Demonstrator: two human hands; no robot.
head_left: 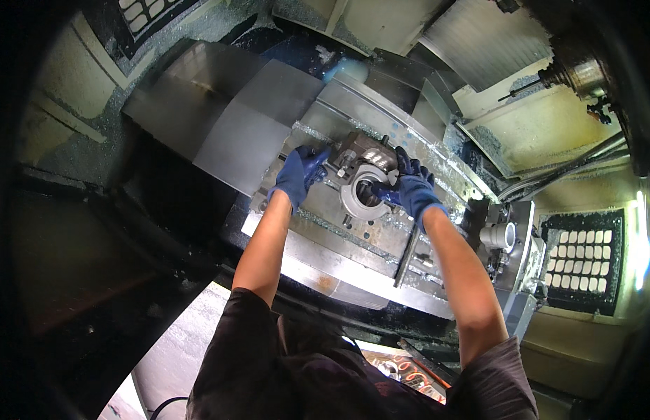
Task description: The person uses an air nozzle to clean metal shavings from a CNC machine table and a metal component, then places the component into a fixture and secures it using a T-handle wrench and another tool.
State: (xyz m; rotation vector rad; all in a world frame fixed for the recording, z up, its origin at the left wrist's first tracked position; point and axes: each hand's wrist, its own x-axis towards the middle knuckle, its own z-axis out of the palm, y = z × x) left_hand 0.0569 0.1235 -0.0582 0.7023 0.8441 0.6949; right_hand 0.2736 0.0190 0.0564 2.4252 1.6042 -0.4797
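Note:
A grey ring-shaped metal part (349, 201) with a wide bore sits on the slotted machine table (318, 231), against a dark steel fixture block (370, 150). My right hand (412, 187), in a blue glove, grips this part at its right side. Its thumb reaches over the bore and its fingers lie along the far right side. Left of the block is my left hand (297, 175), gloved too, its fingers apart and pointing toward a small clamp bolt (342, 171). Whether they touch the bolt is hard to tell. Nothing shows in that hand.
Metal chips lie along the table slots. A spindle with a thin tool (524, 89) juts in at upper right. At the table's right end stands a round metal fitting (498, 236). A bar (407, 260) rests near the front edge. Sheet-metal covers (258, 129) slope off to the left.

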